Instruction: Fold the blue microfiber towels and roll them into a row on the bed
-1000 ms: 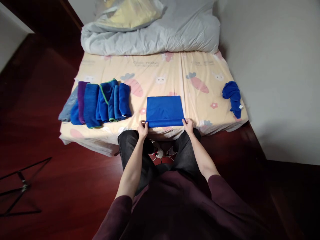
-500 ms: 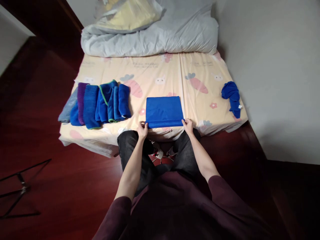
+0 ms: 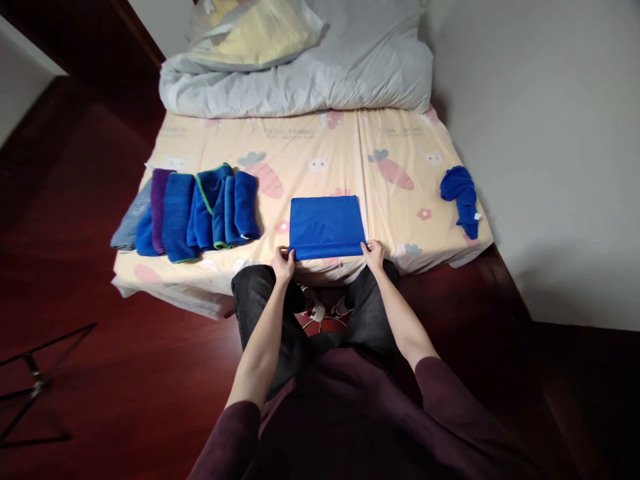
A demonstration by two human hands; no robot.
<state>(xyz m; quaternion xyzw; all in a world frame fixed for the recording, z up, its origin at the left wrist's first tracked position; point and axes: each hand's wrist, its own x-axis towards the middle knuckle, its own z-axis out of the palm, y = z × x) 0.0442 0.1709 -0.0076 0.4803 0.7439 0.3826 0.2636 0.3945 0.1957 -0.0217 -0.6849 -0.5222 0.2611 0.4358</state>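
Observation:
A blue cloth lies flat on the bed in front of me, its near edge turned over into a narrow band. My left hand pinches the near left corner of that band. At the near right corner, my right hand grips the other end between thumb and fingers. Off to the left is a row of folded towels, mostly blue, with one purple towel among them. A crumpled blue cloth with a small white tag rests near the bed's right edge.
The bed has a pale sheet printed with carrots and rabbits. A grey quilt is bunched at its far end, with a yellow item in clear plastic on top. Black stand legs are on the floor at left; a wall borders the right.
The view has shifted slightly. Both hands still hold the near corners of the blue cloth, and the folded band looks a little flatter.

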